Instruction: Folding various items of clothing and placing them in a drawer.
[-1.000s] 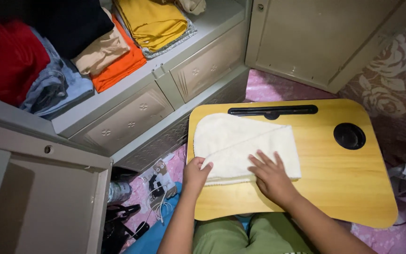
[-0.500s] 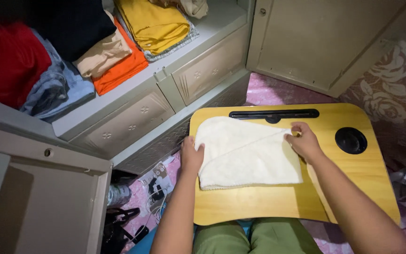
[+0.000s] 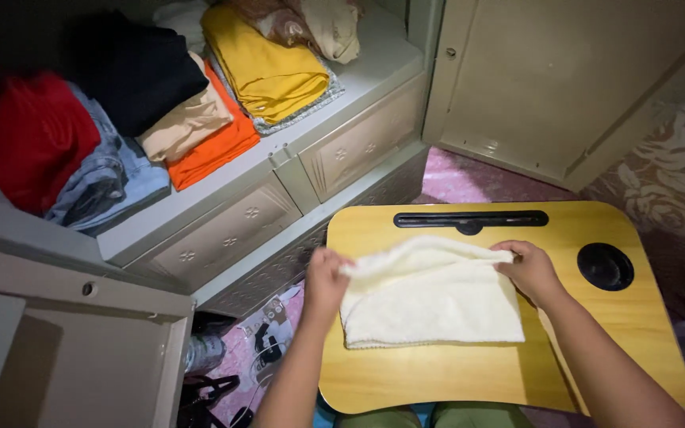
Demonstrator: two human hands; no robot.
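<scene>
Both hands are gripping the cream towel on the wooden lap desk: left hand pinching the 9 o'clock corner, right hand pinching the 3 o'clock corner. The far edge is lifting while the rest is lying flat mid-desk, with the round black cup recess sitting just right.

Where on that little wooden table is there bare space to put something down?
Free: the strip of lap table below the cream towel, and the patch below the round cup recess. Crowded: the middle, where the left hand and right hand grip the towel.
</scene>
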